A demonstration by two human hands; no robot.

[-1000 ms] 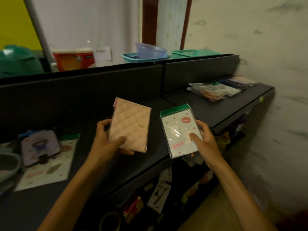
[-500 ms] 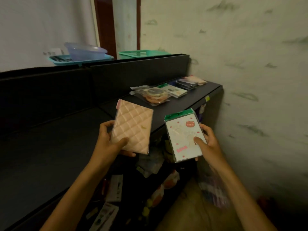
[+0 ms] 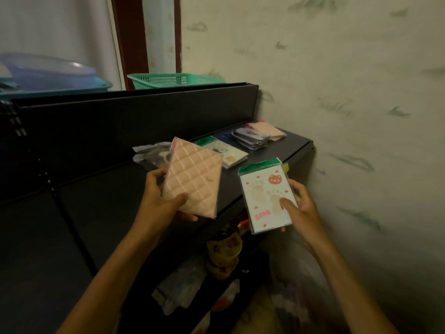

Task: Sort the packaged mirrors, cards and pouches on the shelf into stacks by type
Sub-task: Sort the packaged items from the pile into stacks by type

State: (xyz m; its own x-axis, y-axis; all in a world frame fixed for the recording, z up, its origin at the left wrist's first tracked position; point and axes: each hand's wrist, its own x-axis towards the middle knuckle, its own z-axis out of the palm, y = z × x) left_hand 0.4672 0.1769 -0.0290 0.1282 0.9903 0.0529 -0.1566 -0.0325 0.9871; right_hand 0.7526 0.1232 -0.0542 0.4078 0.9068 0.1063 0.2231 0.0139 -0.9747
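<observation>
Two bare forearms reach forward from the bottom edge. The left hand (image 3: 160, 203) grips a pink quilted pouch in clear wrap (image 3: 192, 180), thumb pressed on its lower front and fingers curled behind, holding it tilted above the front edge of a black metal shelf (image 3: 101, 213). The right hand (image 3: 298, 208) is closed on a white card with a green header, a red bear face and footprint pictures (image 3: 266, 196), thumb on its face, holding it just off the shelf's end, over the floor side. Beyond the hands, on the shelf's far right part, lie a crumpled clear packet (image 3: 149, 150), partly hidden behind the pouch, then a similar green-topped white card (image 3: 224, 151), then a stack of dark packaged items (image 3: 250, 138), and a flat pink pouch (image 3: 271, 130) by the wall. Behind the shelf's back panel sit a green plastic basket (image 3: 168, 79) and a bluish translucent bowl (image 3: 48, 71).
</observation>
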